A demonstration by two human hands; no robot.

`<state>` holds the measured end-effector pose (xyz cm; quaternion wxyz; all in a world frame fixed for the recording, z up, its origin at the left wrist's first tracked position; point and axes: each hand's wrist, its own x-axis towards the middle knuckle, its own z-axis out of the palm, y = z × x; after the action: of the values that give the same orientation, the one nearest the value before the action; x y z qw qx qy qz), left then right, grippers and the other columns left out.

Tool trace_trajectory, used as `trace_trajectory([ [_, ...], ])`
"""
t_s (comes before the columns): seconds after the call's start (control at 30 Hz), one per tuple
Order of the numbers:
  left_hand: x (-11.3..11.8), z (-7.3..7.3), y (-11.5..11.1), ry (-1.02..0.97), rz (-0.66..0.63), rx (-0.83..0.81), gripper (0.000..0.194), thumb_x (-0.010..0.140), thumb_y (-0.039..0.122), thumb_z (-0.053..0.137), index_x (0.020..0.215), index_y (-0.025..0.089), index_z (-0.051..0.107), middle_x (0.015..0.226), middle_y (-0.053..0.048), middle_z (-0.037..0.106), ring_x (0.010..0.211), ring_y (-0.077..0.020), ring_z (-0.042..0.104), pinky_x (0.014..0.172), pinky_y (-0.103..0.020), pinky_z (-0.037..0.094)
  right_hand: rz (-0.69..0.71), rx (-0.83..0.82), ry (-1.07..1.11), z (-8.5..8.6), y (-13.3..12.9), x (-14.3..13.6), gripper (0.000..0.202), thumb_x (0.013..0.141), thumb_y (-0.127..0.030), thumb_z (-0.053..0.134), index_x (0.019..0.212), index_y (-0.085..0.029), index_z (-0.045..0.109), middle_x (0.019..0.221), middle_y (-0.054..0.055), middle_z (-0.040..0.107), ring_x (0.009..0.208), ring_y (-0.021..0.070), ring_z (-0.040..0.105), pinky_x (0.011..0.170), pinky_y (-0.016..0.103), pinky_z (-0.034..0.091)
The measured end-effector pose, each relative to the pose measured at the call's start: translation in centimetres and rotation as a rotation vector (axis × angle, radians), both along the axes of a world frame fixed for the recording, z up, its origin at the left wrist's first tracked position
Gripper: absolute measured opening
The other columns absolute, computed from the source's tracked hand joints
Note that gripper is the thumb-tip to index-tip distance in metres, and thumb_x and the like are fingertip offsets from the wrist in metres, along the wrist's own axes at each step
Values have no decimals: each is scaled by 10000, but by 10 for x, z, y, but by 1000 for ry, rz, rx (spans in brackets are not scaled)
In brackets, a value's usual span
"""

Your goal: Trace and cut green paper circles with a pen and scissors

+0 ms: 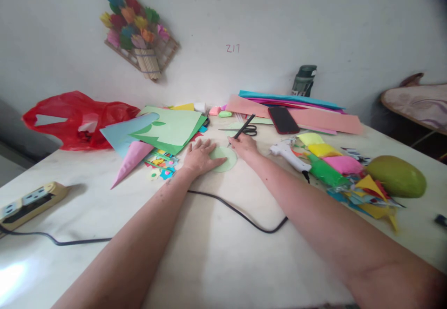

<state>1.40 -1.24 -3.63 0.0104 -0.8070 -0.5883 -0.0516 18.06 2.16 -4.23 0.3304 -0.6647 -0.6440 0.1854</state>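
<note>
A light green paper circle (226,158) lies flat on the white table (230,258). My left hand (201,157) rests on its left part with the fingers spread and the thumb across the paper. In my right hand (244,145) a dark pen (246,125) is pinched, tilted up to the right, its tip close to the circle's upper edge. Whether the tip touches the paper I cannot tell. Black-handled scissors (250,130) lie just behind the right hand. Left of my left hand are small coloured paper cutouts (162,164).
A pink paper cone (132,162), green sheets (171,127) and a red plastic bag (84,123) sit at left. To the right are a white glue gun (290,156), a phone (283,120), clay packets (326,169) and a green fruit (396,176). A black cable (240,213) crosses the table.
</note>
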Motion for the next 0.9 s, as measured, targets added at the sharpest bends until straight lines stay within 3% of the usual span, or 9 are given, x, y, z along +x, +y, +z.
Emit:
trace_trajectory([
  [0.9, 0, 2, -2, -7, 1, -28, 764, 729, 741, 295, 1330, 277, 374, 1445, -13, 288, 1327, -270, 173, 1062, -478, 102, 5, -5, -22, -1, 1, 1, 305, 794, -462, 481, 812, -207, 647, 725, 19, 673, 778, 154, 623, 738, 242, 423],
])
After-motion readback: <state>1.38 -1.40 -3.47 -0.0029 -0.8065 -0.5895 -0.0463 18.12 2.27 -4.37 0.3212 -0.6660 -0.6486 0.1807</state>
